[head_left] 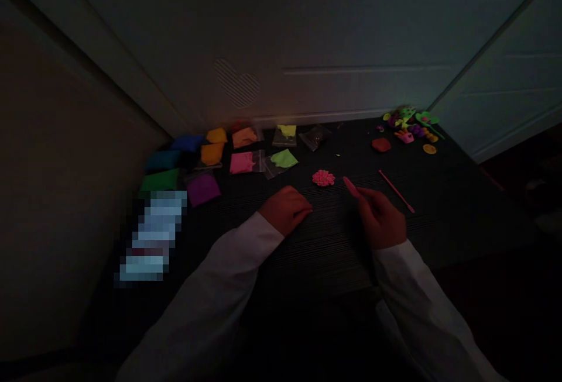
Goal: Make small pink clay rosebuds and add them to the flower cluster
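Note:
My right hand (381, 217) grips a pink clay modelling knife (352, 187), its blade pointing up and left. My left hand (287, 209) rests low over the dark table with thumb and fingers pressed together; whatever is in the pinch, if anything, is too small to make out. Between and beyond both hands lies a pink clay flower (324, 178) made of many small petals, apart from the blade tip. A thin pink modelling stick (396, 191) lies on the table to the right of my right hand.
Clay packets, including pink (242, 162), purple (202, 188), green (160, 181) and light green (284, 159), line the left and back of the table. A blurred bright screen (153, 236) lies at left. Red clay (381, 145) and small clay figures (406, 124) sit back right, near the wall.

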A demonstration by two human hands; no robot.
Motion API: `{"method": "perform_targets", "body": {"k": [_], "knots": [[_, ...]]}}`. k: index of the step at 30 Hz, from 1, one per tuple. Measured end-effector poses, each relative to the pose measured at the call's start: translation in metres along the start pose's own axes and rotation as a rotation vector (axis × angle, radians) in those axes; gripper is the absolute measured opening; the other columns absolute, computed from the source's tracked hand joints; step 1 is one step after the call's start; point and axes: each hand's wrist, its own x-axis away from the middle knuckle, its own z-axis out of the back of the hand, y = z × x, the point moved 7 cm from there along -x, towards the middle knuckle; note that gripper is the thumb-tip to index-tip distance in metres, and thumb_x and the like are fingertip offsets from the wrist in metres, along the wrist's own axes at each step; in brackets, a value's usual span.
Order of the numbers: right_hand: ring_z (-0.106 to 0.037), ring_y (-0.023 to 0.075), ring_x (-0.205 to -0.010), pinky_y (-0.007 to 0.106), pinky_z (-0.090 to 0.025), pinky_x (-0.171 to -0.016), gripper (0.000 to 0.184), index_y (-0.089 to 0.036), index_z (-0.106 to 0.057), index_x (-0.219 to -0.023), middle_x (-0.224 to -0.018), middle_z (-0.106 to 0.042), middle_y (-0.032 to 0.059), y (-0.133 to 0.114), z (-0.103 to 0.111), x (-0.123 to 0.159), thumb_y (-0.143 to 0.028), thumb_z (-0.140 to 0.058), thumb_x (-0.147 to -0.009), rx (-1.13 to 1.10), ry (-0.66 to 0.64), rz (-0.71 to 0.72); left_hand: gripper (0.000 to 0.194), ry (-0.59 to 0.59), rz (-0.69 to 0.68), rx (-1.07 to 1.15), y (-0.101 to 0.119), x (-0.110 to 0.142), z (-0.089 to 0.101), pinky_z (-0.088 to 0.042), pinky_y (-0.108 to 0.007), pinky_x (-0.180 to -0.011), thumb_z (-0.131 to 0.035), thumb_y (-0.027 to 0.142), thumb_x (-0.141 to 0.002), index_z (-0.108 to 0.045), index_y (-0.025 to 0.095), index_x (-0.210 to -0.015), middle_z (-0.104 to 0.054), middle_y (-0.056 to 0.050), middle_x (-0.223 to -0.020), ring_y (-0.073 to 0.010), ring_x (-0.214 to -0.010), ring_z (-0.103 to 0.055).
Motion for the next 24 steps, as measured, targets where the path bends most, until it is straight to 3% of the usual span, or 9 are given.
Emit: {"method": "perform_targets", "body": {"k": [8,12,15,19,22,24], "knots": [[-0.051,0.0118,-0.054,0.023,-0.038,-0.052,0.029,-0.022,-0.057,-0.099,-0.064,-0.057,-0.0008,0.0,0.0,-0.001,-0.032,-0.044,-0.076,0.043,0.001,0.004,0.02,-0.104,0.013,-0.127,0.02,-0.001,-0.008,-0.042,-0.027,-0.072,-0.04,0.013,-0.079,-0.061,0.012,-0.08,-0.061,-0.006,-0.077,-0.0147,-0.076,-0.05],[-0.054,0.0132,-0.058,0.025,-0.039,-0.054,0.031,-0.018,-0.054,-0.104,-0.072,-0.06,0.0026,-0.001,-0.004,-0.004,-0.029,-0.039,-0.079,0.137,-0.031,0.081,0.022,-0.083,0.084,-0.087,0.025,-0.003,-0.01,-0.043,-0.03,-0.074,-0.04,0.014,-0.078,-0.059,0.011,-0.087,-0.06,-0.007,-0.08,-0.0159,-0.078,-0.05],[-0.056,0.0161,-0.071,0.027,-0.041,-0.06,0.032,-0.017,-0.051,-0.106,-0.085,-0.061,0.0059,0.001,-0.009,-0.007,-0.025,-0.036,-0.08,0.23,-0.035,0.11,0.023,0.022,0.22,0.185,0.012,-0.002,-0.002,-0.044,-0.028,-0.072,-0.044,0.018,-0.077,-0.058,0.013,-0.095,-0.059,-0.006,-0.084,-0.0131,-0.076,-0.052],[-0.054,0.0206,-0.082,0.033,-0.041,-0.069,0.035,-0.015,-0.051,-0.109,-0.091,-0.058,0.0104,0.002,-0.016,-0.009,-0.02,-0.036,-0.078,0.277,-0.058,0.149,0.027,0.184,0.581,0.808,-0.028,0.008,0.002,-0.044,-0.025,-0.062,-0.051,0.024,-0.074,-0.057,0.017,-0.1,-0.058,-0.002,-0.079,-0.0086,-0.066,-0.053],[-0.052,0.0227,-0.08,0.036,-0.041,-0.065,0.044,-0.017,-0.047,-0.116,-0.091,-0.055,0.0125,0.003,-0.019,-0.009,-0.016,-0.037,-0.073,0.357,-0.053,0.184,0.026,0.33,0.79,1.325,-0.049,0.015,-0.006,-0.043,-0.021,-0.058,-0.057,0.019,-0.07,-0.06,0.015,-0.095,-0.059,0.0,-0.067,-0.0063,-0.061,-0.053],[-0.05,0.0232,-0.079,0.036,-0.04,-0.061,0.051,-0.021,-0.043,-0.121,-0.093,-0.052,0.0124,0.003,-0.02,-0.008,-0.015,-0.039,-0.07,0.428,-0.031,0.219,0.021,0.441,0.845,1.574,-0.056,0.017,-0.008,-0.043,-0.019,-0.057,-0.058,0.013,-0.068,-0.062,0.013,-0.088,-0.057,0.0,-0.064,-0.0057,-0.061,-0.053]]}}
